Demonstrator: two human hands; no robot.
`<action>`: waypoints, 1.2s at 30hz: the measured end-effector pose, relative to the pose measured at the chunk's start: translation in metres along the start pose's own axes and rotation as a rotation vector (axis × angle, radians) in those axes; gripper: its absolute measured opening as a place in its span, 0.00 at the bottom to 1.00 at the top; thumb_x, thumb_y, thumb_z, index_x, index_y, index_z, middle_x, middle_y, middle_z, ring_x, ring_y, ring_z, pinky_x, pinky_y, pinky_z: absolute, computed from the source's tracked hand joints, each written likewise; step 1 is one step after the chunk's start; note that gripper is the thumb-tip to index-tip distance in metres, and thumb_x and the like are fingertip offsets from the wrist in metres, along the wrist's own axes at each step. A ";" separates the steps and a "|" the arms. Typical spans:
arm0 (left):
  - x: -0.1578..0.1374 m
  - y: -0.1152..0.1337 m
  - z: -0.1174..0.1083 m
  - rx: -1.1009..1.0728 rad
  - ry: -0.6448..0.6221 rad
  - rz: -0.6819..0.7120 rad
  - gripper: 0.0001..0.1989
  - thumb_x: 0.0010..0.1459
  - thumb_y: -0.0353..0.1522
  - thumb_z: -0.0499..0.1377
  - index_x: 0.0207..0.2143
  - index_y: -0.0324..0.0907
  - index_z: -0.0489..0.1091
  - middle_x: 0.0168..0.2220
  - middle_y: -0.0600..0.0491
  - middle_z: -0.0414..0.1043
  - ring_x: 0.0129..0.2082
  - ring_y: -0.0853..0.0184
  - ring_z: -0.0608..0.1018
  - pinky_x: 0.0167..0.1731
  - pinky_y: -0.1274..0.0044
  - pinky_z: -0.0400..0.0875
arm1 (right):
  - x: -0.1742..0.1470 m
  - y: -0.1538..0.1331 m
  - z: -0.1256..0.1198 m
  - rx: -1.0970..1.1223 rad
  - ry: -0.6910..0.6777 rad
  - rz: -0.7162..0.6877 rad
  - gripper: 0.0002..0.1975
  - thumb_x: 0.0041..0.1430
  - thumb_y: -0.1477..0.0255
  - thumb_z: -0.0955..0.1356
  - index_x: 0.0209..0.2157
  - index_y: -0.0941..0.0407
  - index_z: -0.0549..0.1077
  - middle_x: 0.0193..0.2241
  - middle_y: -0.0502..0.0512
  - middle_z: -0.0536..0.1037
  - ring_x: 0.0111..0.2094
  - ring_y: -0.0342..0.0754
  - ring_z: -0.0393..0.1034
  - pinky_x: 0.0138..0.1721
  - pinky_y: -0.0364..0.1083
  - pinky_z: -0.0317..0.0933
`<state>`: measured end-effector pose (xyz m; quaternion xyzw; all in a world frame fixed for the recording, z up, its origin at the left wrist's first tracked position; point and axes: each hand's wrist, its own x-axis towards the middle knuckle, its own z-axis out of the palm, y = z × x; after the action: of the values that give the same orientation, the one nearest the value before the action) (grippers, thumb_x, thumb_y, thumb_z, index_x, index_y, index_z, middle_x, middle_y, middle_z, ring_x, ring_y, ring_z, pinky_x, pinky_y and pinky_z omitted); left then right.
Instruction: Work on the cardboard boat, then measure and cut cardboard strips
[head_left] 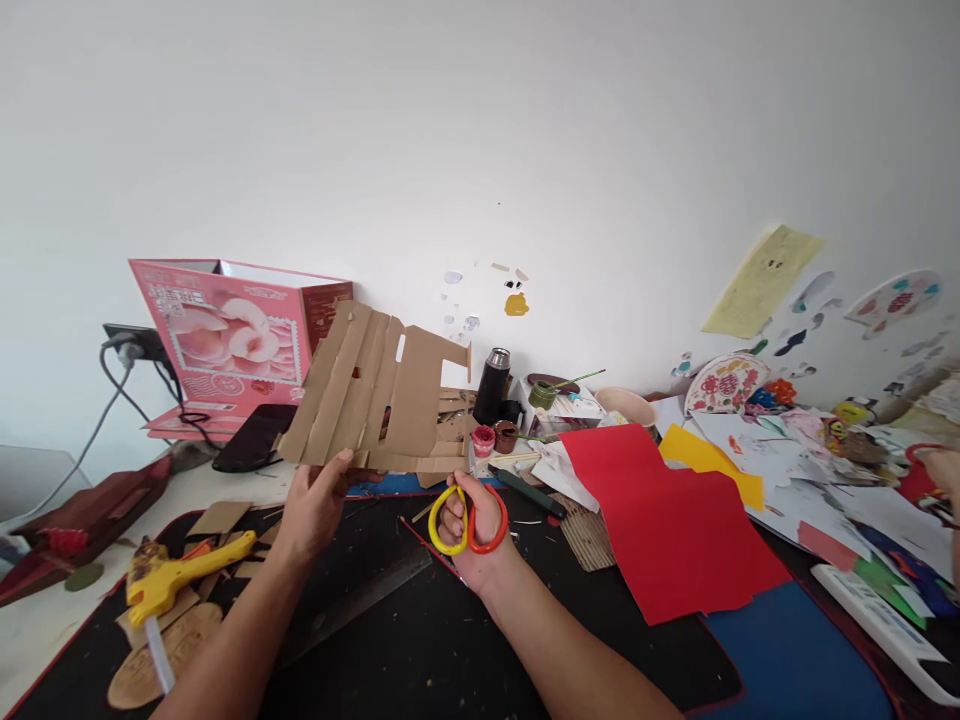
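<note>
Black mat (525, 640) at 6 o'clock, red paper (667, 520) at 3 o'clock. Slotted cardboard sheet (379, 400) held upright at centre, lower edge pinched by left hand (315, 505). Scissors (469, 520) gripped by right hand (472, 530), fingers through loops, blades hidden behind cardboard. Cutting step judged in hand; next move calls for blades aligned on sheet edge.

Slotted cardboard (375, 395) upright; yellow-orange scissors (466, 520)

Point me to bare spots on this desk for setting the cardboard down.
Barest: the black desk mat between the forearms, near its front edge. Also the blue mat below the red paper sheet. Crowded: yellow glue gun and cardboard scraps to the left, paint jars at the wall, papers to the right.
</note>
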<state>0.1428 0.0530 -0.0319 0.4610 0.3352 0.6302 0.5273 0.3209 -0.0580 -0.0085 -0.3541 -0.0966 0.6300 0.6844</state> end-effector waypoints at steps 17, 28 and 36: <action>-0.005 0.009 0.014 -0.197 0.009 -0.133 0.17 0.39 0.35 0.75 0.17 0.43 0.68 0.19 0.57 0.69 0.23 0.67 0.73 0.27 0.72 0.82 | 0.009 0.007 -0.011 -0.024 0.087 -0.089 0.25 0.48 0.51 0.81 0.32 0.57 0.77 0.13 0.39 0.64 0.12 0.36 0.51 0.15 0.39 0.42; -0.005 0.000 0.010 -0.101 0.014 -0.242 0.17 0.34 0.37 0.77 0.20 0.40 0.74 0.21 0.51 0.75 0.24 0.58 0.81 0.33 0.67 0.81 | 0.010 0.009 -0.009 -0.014 0.092 -0.107 0.24 0.48 0.52 0.81 0.32 0.56 0.75 0.14 0.39 0.63 0.13 0.36 0.50 0.16 0.39 0.42; -0.005 0.002 0.014 -0.180 0.004 -0.197 0.16 0.36 0.34 0.74 0.14 0.43 0.68 0.18 0.55 0.70 0.24 0.64 0.76 0.33 0.66 0.85 | 0.009 0.010 -0.006 -0.005 0.080 -0.105 0.22 0.50 0.54 0.81 0.29 0.55 0.74 0.14 0.39 0.63 0.13 0.36 0.50 0.16 0.39 0.42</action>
<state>0.1557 0.0473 -0.0264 0.3754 0.3221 0.6037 0.6252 0.3181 -0.0524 -0.0211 -0.3753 -0.0893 0.5784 0.7187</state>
